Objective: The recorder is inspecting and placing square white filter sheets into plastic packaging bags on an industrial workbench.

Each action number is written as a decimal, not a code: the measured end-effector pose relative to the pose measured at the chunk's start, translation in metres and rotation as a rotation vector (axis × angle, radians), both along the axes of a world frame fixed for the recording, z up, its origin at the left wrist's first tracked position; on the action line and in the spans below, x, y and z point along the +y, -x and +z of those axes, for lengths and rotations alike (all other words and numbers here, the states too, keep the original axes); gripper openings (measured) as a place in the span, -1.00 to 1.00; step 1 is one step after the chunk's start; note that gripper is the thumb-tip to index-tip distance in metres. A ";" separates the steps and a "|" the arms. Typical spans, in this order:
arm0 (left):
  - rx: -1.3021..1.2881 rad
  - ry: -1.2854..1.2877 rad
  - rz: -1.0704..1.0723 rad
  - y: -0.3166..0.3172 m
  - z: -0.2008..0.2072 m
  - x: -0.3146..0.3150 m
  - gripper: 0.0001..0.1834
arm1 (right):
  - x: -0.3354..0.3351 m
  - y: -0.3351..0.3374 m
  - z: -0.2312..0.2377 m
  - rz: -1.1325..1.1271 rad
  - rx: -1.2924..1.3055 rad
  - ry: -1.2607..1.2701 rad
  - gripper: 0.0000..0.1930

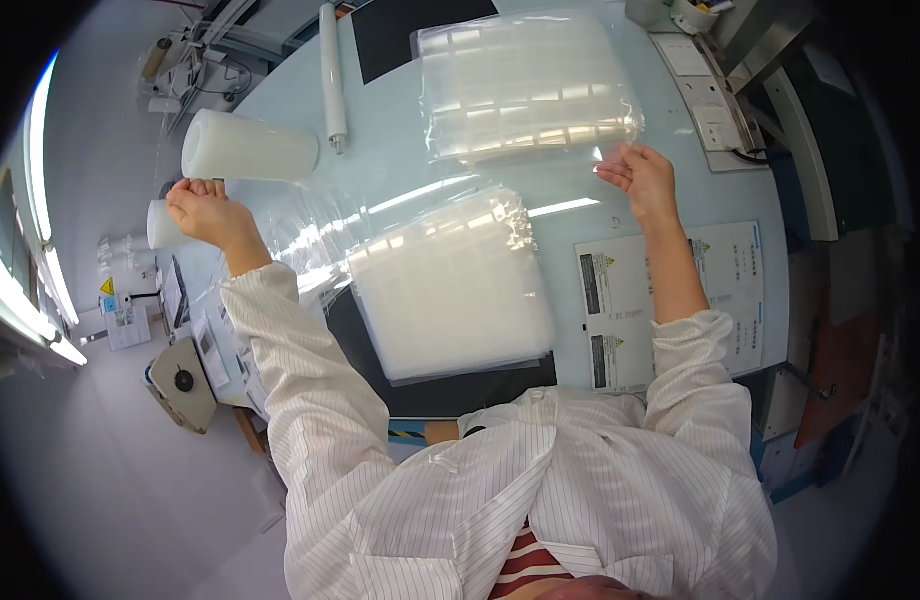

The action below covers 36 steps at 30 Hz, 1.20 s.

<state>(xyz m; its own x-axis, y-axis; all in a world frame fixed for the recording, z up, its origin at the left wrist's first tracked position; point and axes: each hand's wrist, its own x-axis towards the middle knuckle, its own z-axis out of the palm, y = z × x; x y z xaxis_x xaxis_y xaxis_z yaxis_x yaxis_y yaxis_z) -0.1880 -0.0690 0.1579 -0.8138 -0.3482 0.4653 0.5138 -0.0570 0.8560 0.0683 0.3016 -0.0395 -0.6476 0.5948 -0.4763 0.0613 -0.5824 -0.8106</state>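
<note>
— Any containers around you, and what's in them?
— Near the far right corner of the surface point(715, 195) I have a pale tub point(695, 15); it has a few small items in it, one yellow, too tiny to make out; a greyish cup point(642, 12) stands beside it, and I can't tell what it holds.
— And the film, which way does that point?
— My near stack point(450, 300) of clear sheets lies by the near edge, partly over a black mat point(460, 398); it's almost square, the slightly longer axis running side to side, right end farther from me; wrinkled loose film point(310, 240) spreads off it toward the left edge; the far stack point(525, 85) lies by the far edge, its long axis left to right; left of that, a thin white tube point(332, 80) points toward the far edge.
— Your hands?
— My right hand point(640, 185) is just off the far stack's near right corner, thumb and fingers narrowed on a glinting clear piece point(605, 159); my left hand point(208, 212) is near the left edge, beside a white roll point(250, 147), fingers curled inward; whether they grip anything, I can't tell.
</note>
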 end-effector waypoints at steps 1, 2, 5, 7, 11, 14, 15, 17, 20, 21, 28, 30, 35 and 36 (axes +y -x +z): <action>0.017 0.066 0.016 -0.005 0.005 -0.027 -0.77 | 0.005 -0.001 0.004 0.021 0.010 0.002 -0.78; 0.025 0.133 0.029 -0.014 0.004 -0.047 -0.76 | 0.010 -0.001 0.004 0.045 -0.005 -0.014 -0.80; 0.105 0.549 0.147 -0.054 -0.004 -0.093 -0.78 | 0.021 -0.001 0.009 0.094 -0.019 -0.031 -0.84; 0.304 1.081 0.265 -0.081 -0.023 -0.121 -0.81 | 0.024 -0.004 0.021 0.102 -0.041 -0.042 -0.81; 0.045 1.594 0.115 -0.109 -0.086 -0.183 -0.88 | 0.027 -0.007 0.016 0.171 0.043 -0.007 -0.69; 0.007 1.670 -0.036 -0.106 -0.121 -0.191 -0.69 | 0.019 -0.010 0.013 0.194 0.032 0.025 -0.66; 0.010 1.627 0.003 -0.101 -0.131 -0.194 -0.69 | 0.013 -0.010 0.017 0.211 0.037 0.041 -0.65; -0.057 1.808 0.068 -0.095 -0.140 -0.187 -0.53 | 0.003 -0.013 0.027 0.245 0.025 0.037 -0.63; -0.105 1.252 -0.071 -0.069 -0.142 -0.090 -0.67 | 0.002 -0.016 0.033 0.266 0.072 0.053 -0.65; -0.120 1.061 -0.180 -0.071 -0.132 -0.040 -0.77 | 0.002 -0.017 0.033 0.282 0.066 0.038 -0.65; -0.842 1.078 -0.620 -0.066 -0.160 0.123 -0.48 | -0.013 -0.024 0.046 0.280 0.036 0.010 -0.59; -0.542 1.093 -0.300 -0.073 -0.191 0.110 -0.61 | -0.028 -0.028 0.055 0.320 0.002 0.002 -0.58; -0.259 0.878 -0.236 -0.114 -0.136 0.074 -0.81 | -0.055 -0.055 0.088 0.405 0.052 -0.179 -0.50; -0.194 0.802 -0.198 -0.124 -0.128 0.054 -0.83 | -0.070 -0.057 0.098 0.473 0.062 -0.242 -0.48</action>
